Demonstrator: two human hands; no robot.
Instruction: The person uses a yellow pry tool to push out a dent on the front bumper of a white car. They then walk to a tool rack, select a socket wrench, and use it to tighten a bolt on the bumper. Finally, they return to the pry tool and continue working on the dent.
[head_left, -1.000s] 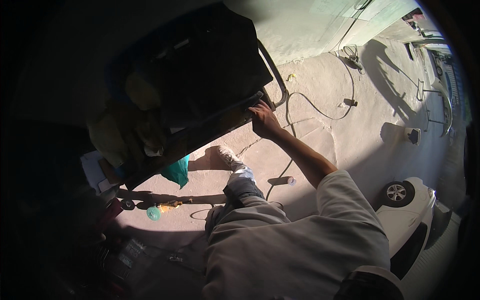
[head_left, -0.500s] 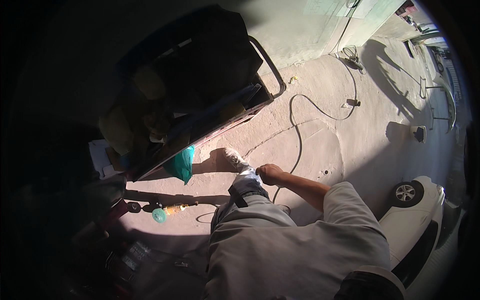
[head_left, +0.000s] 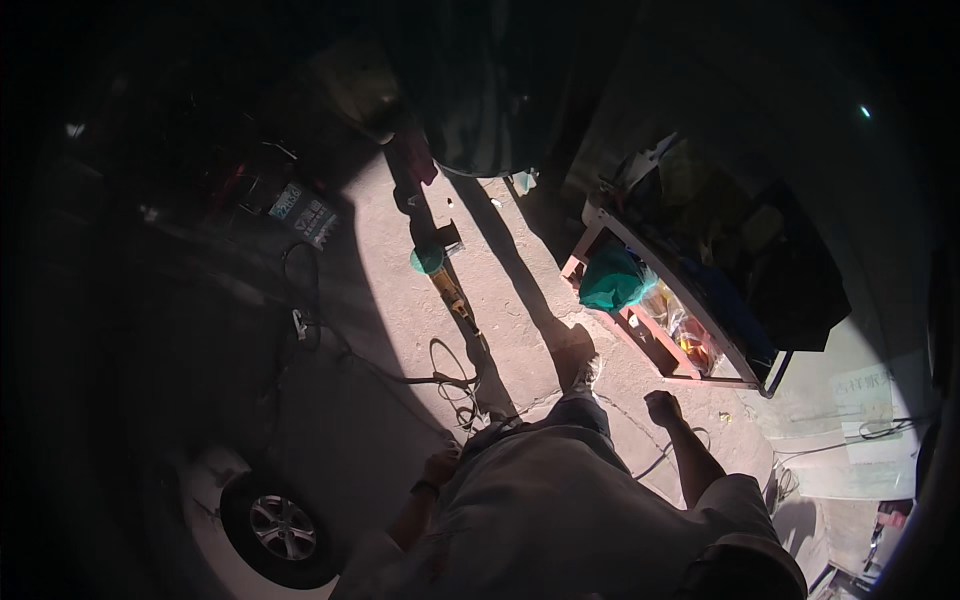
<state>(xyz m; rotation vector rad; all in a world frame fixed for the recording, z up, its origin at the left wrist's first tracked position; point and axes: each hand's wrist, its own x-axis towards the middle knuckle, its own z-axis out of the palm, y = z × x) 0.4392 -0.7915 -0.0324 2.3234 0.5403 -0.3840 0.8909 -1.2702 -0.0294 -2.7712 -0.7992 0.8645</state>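
Note:
My right hand (head_left: 662, 408) hangs out to my right over the sunlit floor, fingers curled into a fist with nothing seen in it. Nearest to it is a tool cart (head_left: 705, 381) with a pink frame and a dark, cluttered top. My left hand (head_left: 440, 467) is low beside my hip, in shadow, with a dark band at the wrist; its fingers are too dim to read. Ahead on the floor lies a yellow-bodied power tool (head_left: 447, 291) with a round green pad (head_left: 427, 260) at one end, apart from both hands.
A green plastic bag (head_left: 610, 280) hangs at the cart's side. Loops of cable (head_left: 455, 385) lie on the floor ahead of my feet. A car wheel (head_left: 283, 528) is at lower left, and a dark vehicle with a licence plate (head_left: 287, 200) stands at far left.
My view has swung left, so the cart now appears on the right and the power tool ahead. My left hand has come into view. The right hand has moved out from over my leg.

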